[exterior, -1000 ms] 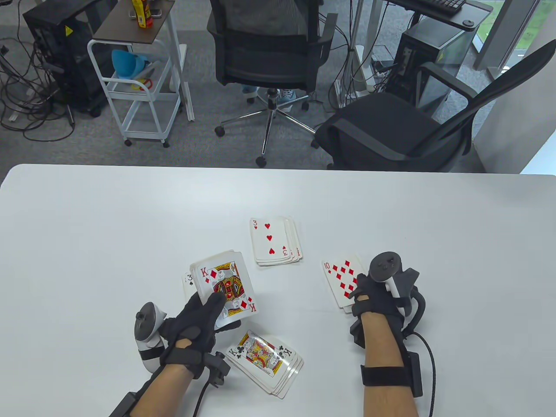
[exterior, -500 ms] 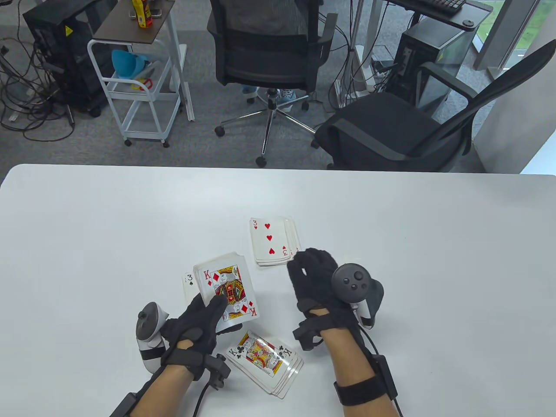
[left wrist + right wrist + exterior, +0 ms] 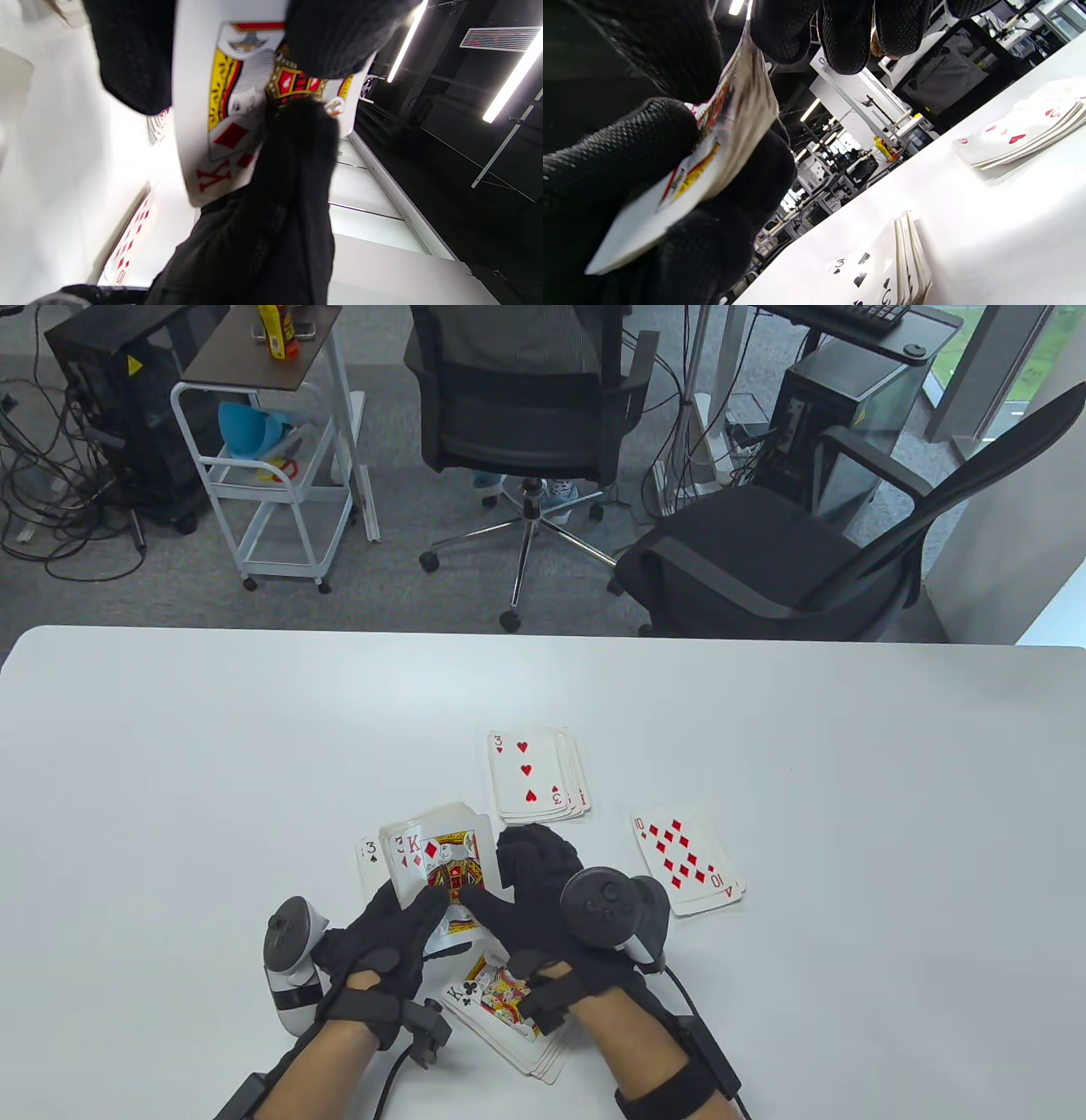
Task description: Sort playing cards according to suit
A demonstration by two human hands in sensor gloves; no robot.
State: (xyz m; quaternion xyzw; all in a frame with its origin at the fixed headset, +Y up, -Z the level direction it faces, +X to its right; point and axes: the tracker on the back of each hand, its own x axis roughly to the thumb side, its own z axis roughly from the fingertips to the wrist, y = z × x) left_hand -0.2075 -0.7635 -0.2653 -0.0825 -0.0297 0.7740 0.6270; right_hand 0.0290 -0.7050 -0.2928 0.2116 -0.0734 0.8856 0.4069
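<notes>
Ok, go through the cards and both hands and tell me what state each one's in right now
Left hand: grips the held deck.
Held deck: face up, slightly fanned.
King of diamonds: top of the deck, pinched by the right hand.
Hearts pile: face up on the table, three on top.
Diamonds pile: face up, ten on top.
Clubs pile: face up, king on top, partly under the right wrist.
Spades pile: three showing, mostly hidden behind the deck.

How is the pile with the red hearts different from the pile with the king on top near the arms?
The hearts pile shows a red number three; the clubs pile shows a black-suited picture king. The hearts pile lies uncovered and straight; the clubs pile lies slanted, partly under the right hand. Both lie face up on the table.
</notes>
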